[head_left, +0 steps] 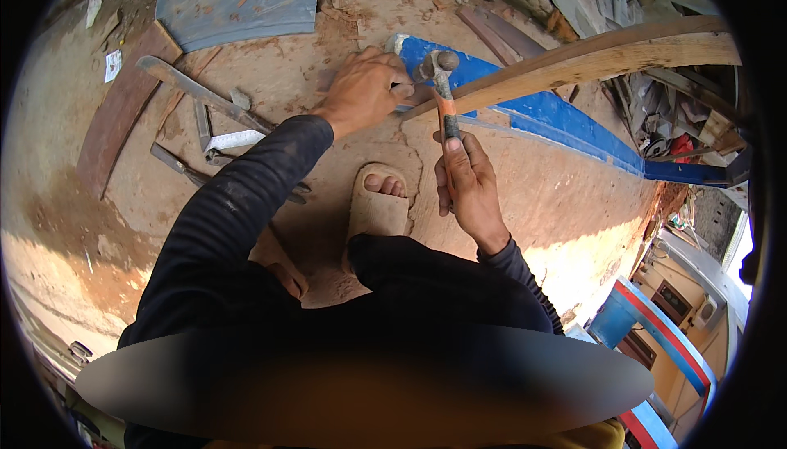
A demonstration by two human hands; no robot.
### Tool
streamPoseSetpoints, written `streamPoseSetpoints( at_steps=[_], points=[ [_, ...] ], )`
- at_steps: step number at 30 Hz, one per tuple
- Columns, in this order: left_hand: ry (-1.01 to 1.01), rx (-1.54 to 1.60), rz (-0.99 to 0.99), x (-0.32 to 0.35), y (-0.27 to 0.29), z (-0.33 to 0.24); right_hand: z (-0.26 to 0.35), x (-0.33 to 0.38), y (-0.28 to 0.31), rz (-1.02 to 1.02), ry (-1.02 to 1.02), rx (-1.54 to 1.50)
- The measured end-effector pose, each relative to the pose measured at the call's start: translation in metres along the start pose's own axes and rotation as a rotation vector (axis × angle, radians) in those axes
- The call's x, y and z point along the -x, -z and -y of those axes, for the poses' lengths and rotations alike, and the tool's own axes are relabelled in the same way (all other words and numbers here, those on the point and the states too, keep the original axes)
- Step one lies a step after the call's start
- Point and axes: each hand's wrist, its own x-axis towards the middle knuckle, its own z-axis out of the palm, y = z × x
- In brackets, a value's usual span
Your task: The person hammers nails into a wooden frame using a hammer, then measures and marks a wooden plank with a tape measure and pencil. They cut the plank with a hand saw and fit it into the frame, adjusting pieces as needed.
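My right hand [467,182] is wrapped round the handle of a claw hammer [446,92] with an orange and black grip. The hammer stands head up, in front of the near end of a long curved wooden beam [574,68]. My left hand [362,92] is closed over a brown wooden piece [420,95] beside that beam end. Slight blur and the fingers hide most of this piece. Under the beam lies a blue-painted plank [541,113], its pale far end just past my left fingers.
On the ground to the left are a handsaw [201,92], a try square [234,141], a dark hand tool [176,162] and a curved brown board [123,113]. A grey sheet [238,2] lies at the back. Scrap timber [709,96] is piled at right, above a blue-and-red curved frame [668,326].
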Motion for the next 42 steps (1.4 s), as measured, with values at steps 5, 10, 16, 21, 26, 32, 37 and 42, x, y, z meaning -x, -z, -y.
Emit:
streamPoseSetpoints(
  at_steps=[5,10,16,21,26,32,37,42],
  points=[
    [-0.005,-0.066,0.014,0.0,0.001,-0.001,0.002,-0.001,-0.001,-0.04,0.119,0.026],
    [0.007,-0.055,-0.002,-0.001,0.001,-0.003,0.006,-0.002,0.001,0.005,-0.09,0.006],
    [0.033,-0.057,0.046,-0.002,0.002,-0.001,0.004,-0.003,0.001,-0.058,0.129,0.104],
    [0.025,-0.066,0.059,-0.004,0.01,-0.001,0.009,-0.006,0.006,-0.014,-0.052,0.03],
    [-0.04,-0.362,0.085,0.014,0.037,0.01,0.017,0.001,0.007,-0.117,0.047,0.016],
    [-0.192,-0.536,0.257,0.016,0.045,0.029,0.018,0.005,0.006,-0.039,-0.028,0.012],
    [-0.178,-0.551,0.3,0.012,0.043,0.034,0.016,0.003,0.01,-0.014,-0.098,0.03],
    [-0.156,-0.558,0.343,0.008,0.046,0.033,0.016,0.001,0.008,-0.003,-0.099,0.029]
  ],
)
